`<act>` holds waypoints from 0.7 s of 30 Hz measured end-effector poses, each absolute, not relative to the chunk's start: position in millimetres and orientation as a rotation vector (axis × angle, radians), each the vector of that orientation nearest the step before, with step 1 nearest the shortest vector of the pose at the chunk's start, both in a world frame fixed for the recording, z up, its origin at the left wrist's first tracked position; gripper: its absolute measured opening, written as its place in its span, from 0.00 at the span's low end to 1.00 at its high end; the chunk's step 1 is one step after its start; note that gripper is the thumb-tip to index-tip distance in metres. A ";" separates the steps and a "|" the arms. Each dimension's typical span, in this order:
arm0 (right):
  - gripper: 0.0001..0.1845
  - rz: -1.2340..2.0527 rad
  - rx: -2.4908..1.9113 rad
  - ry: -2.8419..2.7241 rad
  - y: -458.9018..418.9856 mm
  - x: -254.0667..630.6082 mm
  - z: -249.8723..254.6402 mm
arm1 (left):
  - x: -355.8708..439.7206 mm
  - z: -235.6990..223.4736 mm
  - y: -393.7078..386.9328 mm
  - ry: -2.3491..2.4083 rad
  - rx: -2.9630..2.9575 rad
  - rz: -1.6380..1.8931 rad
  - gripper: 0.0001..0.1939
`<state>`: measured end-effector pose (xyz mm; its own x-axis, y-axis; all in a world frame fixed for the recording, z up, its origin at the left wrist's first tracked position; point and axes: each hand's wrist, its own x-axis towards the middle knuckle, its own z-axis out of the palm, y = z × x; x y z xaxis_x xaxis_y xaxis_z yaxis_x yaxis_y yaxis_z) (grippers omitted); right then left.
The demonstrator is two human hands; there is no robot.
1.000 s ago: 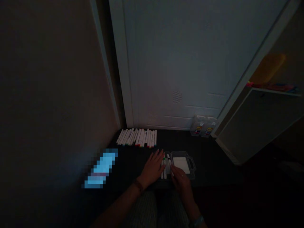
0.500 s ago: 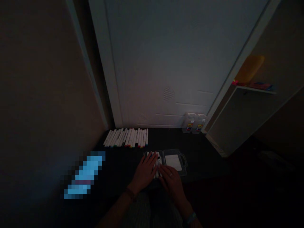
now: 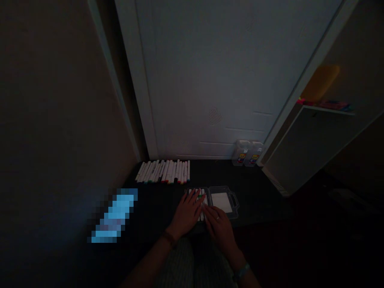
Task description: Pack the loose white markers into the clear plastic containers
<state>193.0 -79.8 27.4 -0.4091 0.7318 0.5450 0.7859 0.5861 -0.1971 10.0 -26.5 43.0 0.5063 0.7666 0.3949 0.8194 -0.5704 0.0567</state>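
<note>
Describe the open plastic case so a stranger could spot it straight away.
Find the black table in front of the big pale panel. Near its front edge, the left hand and right hand are at the open plastic case. Unlike the two clear cases standing upright at the back, it lies flat, with white markers in one half and a white sheet in the other.

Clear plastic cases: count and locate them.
3: an open clear plastic case partly under the left hand and right hand; left upright case and right upright case before the white panel. Others may be hidden.
</note>
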 end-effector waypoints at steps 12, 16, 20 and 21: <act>0.28 -0.116 -1.216 -2.226 -81.7 192.1 28.9 | 9.9 43.1 -27.5 -1.396 -2.608 -0.593 0.24; 0.28 -0.129 -1.199 -2.225 -81.3 191.8 28.9 | 10.1 42.6 -27.5 -1.389 -2.595 -0.602 0.24; 0.27 -0.141 -1.213 -2.216 -81.9 191.3 29.4 | 10.9 43.3 -28.4 -1.404 -2.591 -0.581 0.24; 0.27 -0.144 -1.219 -2.211 -82.3 191.1 29.8 | 11.1 43.5 -28.5 -1.406 -2.594 -0.576 0.24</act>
